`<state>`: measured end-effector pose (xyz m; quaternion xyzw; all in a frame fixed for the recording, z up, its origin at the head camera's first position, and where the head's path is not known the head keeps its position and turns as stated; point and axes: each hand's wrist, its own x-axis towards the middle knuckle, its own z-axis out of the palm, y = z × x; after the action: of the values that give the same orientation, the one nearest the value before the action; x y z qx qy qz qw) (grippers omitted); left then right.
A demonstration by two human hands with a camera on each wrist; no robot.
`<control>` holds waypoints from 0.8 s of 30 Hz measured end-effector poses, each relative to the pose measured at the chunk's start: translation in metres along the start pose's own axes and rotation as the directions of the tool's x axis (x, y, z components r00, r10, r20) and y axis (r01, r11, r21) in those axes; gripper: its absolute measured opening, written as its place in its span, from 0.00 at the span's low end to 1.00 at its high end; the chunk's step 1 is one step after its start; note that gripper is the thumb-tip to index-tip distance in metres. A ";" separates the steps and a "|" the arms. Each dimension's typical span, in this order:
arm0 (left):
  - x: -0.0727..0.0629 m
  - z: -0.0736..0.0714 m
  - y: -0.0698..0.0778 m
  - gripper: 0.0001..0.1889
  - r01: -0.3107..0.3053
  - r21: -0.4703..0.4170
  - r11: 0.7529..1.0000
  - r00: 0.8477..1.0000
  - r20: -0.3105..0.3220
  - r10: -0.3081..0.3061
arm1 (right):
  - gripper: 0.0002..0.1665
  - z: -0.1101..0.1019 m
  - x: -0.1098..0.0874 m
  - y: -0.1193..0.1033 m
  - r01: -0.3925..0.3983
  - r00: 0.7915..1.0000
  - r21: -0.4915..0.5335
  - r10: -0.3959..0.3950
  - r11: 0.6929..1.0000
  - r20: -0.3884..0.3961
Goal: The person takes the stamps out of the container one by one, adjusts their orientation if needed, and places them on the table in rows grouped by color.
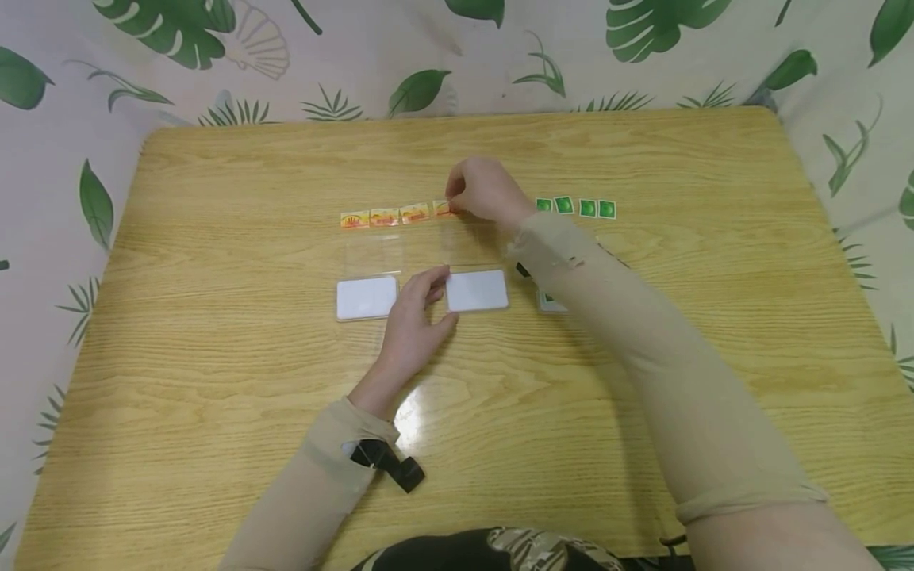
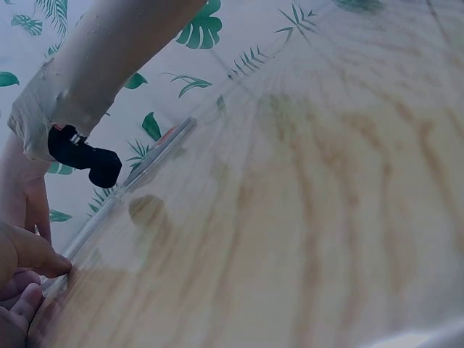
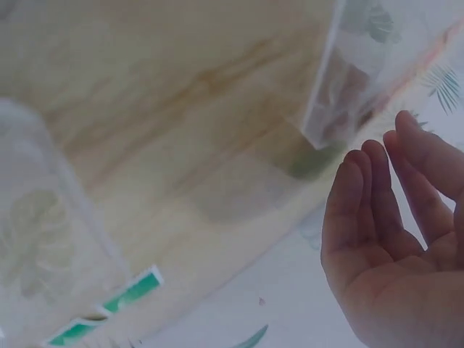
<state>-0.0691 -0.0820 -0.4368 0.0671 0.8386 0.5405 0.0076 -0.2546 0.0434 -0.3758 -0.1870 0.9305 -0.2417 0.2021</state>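
Note:
Several small orange-and-yellow printed stamps (image 1: 384, 217) lie in a row towards the back of the table. My right hand (image 1: 489, 190) is at the right end of that row, its fingertips over the last stamp (image 1: 441, 208) and partly hiding it. In the right wrist view its fingers (image 3: 373, 196) are loosely bent near the thumb, with no stamp visible between them. My left hand (image 1: 414, 321) holds the left side of a flat clear plastic box (image 1: 477, 290) with a white face inside, forefinger at the far corner and thumb at the near corner. Its lid (image 1: 467, 242) lies folded back.
A second clear box (image 1: 366, 298) with a white face stands to the left, its transparent lid (image 1: 374, 254) folded open. Several green stamps (image 1: 587, 208) lie in a row at the back right. A third box (image 1: 551, 301) is mostly hidden under my right forearm. A patterned wall borders the table (image 1: 214, 333).

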 end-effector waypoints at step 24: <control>0.000 0.000 0.002 0.31 0.019 0.018 1.000 1.000 0.013 -0.019 | 0.13 -0.023 -0.089 0.038 0.045 0.999 0.069 -0.045 0.997 -0.008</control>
<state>-0.0687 -0.0814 -0.4355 0.0627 0.8439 0.5325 0.0179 -0.1989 0.1227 -0.3521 -0.2000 0.9177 -0.2791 0.1998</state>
